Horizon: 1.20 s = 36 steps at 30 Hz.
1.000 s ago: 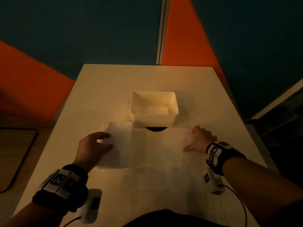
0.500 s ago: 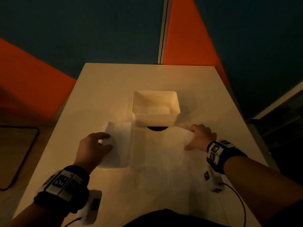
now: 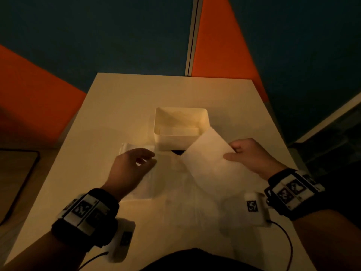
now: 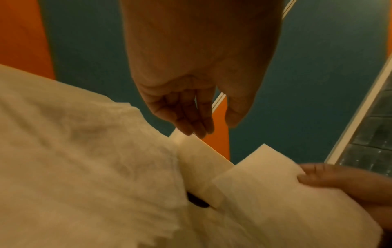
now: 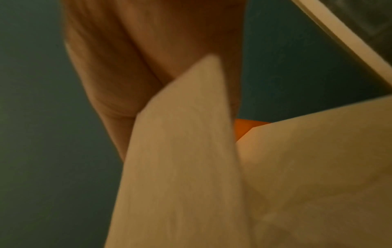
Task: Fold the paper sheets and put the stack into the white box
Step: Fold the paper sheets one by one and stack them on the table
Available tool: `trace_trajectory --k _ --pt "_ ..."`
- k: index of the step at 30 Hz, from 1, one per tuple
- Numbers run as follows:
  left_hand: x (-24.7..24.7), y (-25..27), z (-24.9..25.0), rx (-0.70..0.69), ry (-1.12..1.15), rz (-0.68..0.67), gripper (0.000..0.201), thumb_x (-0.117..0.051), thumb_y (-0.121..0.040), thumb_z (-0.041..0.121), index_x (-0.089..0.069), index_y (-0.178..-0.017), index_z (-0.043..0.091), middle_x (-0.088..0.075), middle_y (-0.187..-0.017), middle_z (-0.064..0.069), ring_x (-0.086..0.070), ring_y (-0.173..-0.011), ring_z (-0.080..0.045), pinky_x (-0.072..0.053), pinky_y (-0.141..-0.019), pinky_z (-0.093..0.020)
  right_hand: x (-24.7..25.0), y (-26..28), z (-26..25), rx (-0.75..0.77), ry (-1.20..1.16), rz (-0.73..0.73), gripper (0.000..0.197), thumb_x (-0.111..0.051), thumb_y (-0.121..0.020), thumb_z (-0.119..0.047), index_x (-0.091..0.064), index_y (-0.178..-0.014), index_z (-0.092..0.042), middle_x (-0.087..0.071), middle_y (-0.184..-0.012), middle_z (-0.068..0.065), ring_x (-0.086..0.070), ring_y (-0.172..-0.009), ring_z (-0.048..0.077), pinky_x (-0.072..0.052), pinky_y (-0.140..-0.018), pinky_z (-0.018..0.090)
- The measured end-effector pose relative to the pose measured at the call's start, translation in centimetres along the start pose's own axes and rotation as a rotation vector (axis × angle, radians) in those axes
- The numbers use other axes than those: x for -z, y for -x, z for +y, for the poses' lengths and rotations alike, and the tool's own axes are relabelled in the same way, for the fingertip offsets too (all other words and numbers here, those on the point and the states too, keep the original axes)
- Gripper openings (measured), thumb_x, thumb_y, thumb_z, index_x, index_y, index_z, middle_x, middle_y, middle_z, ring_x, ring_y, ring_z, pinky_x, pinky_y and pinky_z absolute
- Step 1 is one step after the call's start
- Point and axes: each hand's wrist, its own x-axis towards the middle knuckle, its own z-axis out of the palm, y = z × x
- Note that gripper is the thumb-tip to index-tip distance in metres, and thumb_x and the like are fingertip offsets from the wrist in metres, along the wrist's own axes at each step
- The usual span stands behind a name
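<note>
A thin white paper sheet point(image 3: 207, 165) lies spread on the table in front of the white box point(image 3: 180, 140). My right hand point(image 3: 246, 155) pinches the sheet's far right corner and holds that flap lifted and tilted toward the left, partly over the box's right corner. The same flap point(image 4: 265, 189) shows in the left wrist view and fills the right wrist view point(image 5: 182, 167). My left hand point(image 3: 132, 165) hovers just over a folded paper piece point(image 3: 144, 184) at the left, fingers loosely curled point(image 4: 191, 120), holding nothing. Folded paper lies inside the box point(image 3: 181, 131).
The beige table point(image 3: 121, 98) runs away from me to a blue and orange wall. A dark round spot point(image 3: 177, 152) shows in the tabletop just before the box. A dark mat point(image 3: 17, 178) lies off the table's left side.
My right hand has raised the sheet's right corner off the table and swung it leftward. The left hand has stayed over the folded piece.
</note>
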Motion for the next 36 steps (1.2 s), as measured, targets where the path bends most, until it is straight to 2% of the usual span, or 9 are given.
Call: trace_trajectory --k 7,10,15,19,22,26,29,32,36 --pt "-1.7 -0.8 4.0 0.216 0.507 -0.421 0.059 -0.054 -0.051 0.073 -0.064 -0.097 0.038 -0.067 -0.105 0.005 -0.061 -0.098 -0.017 -0.046 -0.083 -0.032 -0.2 3.2 -4.1 0.074 -0.592 0.029 0.015 -0.059 -0.087 -0.002 -0.068 -0.096 -0.008 -0.073 -0.081 0.002 -0.069 -0.072 0.012 -0.057 -0.063 0.025" --pt "-2.1 -1.0 5.2 0.280 0.754 -0.566 0.058 -0.062 -0.066 0.064 -0.060 -0.113 0.031 -0.068 -0.112 -0.002 -0.063 -0.104 -0.025 -0.046 -0.095 -0.043 -0.9 3.6 -4.3 0.079 -0.715 0.067 0.017 -0.057 -0.088 -0.004 -0.067 -0.102 -0.008 -0.073 -0.087 0.003 -0.069 -0.076 0.013 -0.058 -0.065 0.026" --pt "-2.0 -1.5 6.7 0.212 0.986 -0.408 0.036 -0.063 -0.079 0.028 -0.066 -0.111 0.011 -0.070 -0.106 -0.008 -0.065 -0.097 -0.023 -0.054 -0.083 -0.037 -1.6 3.6 -3.7 0.060 -0.807 0.095 0.022 -0.054 -0.089 -0.001 -0.067 -0.105 -0.010 -0.073 -0.092 0.006 -0.068 -0.081 0.016 -0.057 -0.070 0.028" --pt "-1.6 -1.8 7.0 0.115 0.993 -0.318 0.020 -0.060 -0.083 0.014 -0.069 -0.101 0.011 -0.071 -0.090 -0.005 -0.067 -0.079 -0.016 -0.056 -0.067 -0.027 -1.3 3.6 -2.8 0.035 -0.842 0.094 0.028 -0.053 -0.088 0.000 -0.066 -0.111 -0.009 -0.071 -0.102 0.011 -0.066 -0.089 0.022 -0.055 -0.076 0.033" --pt "-1.0 -2.1 7.2 0.079 0.971 -0.327 0.021 -0.053 -0.089 0.007 -0.071 -0.099 0.012 -0.072 -0.091 -0.005 -0.068 -0.081 -0.017 -0.058 -0.071 -0.029 -0.7 3.4 -2.7 0.059 -0.851 0.083 0.025 -0.055 -0.086 0.000 -0.068 -0.103 -0.012 -0.073 -0.094 0.005 -0.068 -0.084 0.018 -0.057 -0.072 0.031" --pt "0.1 -2.7 7.4 0.030 0.944 -0.393 0.020 -0.057 -0.083 0.013 -0.076 -0.090 0.016 -0.072 -0.092 -0.005 -0.066 -0.082 -0.020 -0.054 -0.073 -0.032 1.0 2.9 -3.9 0.140 -0.763 0.092 0.019 -0.058 -0.081 0.003 -0.069 -0.088 -0.012 -0.072 -0.080 -0.003 -0.067 -0.072 0.010 -0.057 -0.061 0.025" --pt "0.9 -2.7 8.4 -0.011 0.955 -0.475 0.024 -0.061 -0.068 0.027 -0.077 -0.082 0.016 -0.071 -0.091 -0.003 -0.065 -0.081 -0.019 -0.052 -0.069 -0.027 2.6 2.4 -5.2 0.187 -0.590 0.080 0.046 -0.051 -0.084 0.010 -0.066 -0.054 -0.021 -0.063 -0.062 -0.010 -0.060 -0.056 0.003 -0.047 -0.047 0.018" --pt "1.3 -2.6 9.4 -0.028 0.978 -0.538 0.035 -0.064 -0.053 0.041 -0.077 -0.076 0.018 -0.072 -0.087 0.001 -0.067 -0.079 -0.013 -0.055 -0.069 -0.025 3.7 2.0 -6.5 0.247 -0.451 0.005 0.051 -0.050 -0.086 0.007 -0.065 -0.048 -0.024 -0.061 -0.062 -0.010 -0.058 -0.057 0.004 -0.043 -0.046 0.018" --pt "1.2 -2.6 9.6 -0.057 0.911 -0.608 0.016 -0.065 -0.071 0.020 -0.078 -0.081 0.020 -0.072 -0.091 0.004 -0.066 -0.082 -0.010 -0.052 -0.069 -0.020 3.9 1.4 -7.6 0.283 -0.355 -0.134 0.052 -0.051 -0.085 0.010 -0.064 -0.047 -0.023 -0.059 -0.062 -0.007 -0.056 -0.058 0.006 -0.044 -0.046 0.017"
